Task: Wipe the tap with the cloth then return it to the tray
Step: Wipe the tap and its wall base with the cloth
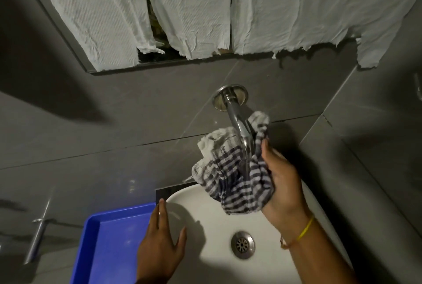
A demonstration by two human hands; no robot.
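Note:
A chrome tap (237, 116) sticks out of the grey tiled wall above a white basin (205, 222). A blue-and-white checked cloth (230, 174) is wrapped around the tap's lower spout, hiding its tip. My right hand (283, 181) grips the cloth from the right side, pressing it against the spout. My left hand (162, 242) rests flat with fingers apart on the basin's left rim, holding nothing. A blue tray (109, 245) lies just left of the basin, beside my left hand.
White paper sheets (182, 9) cover the mirror above the tap. A metal bar fitting (38, 235) sticks out of the wall at lower left. The basin's drain (242, 244) sits below the cloth.

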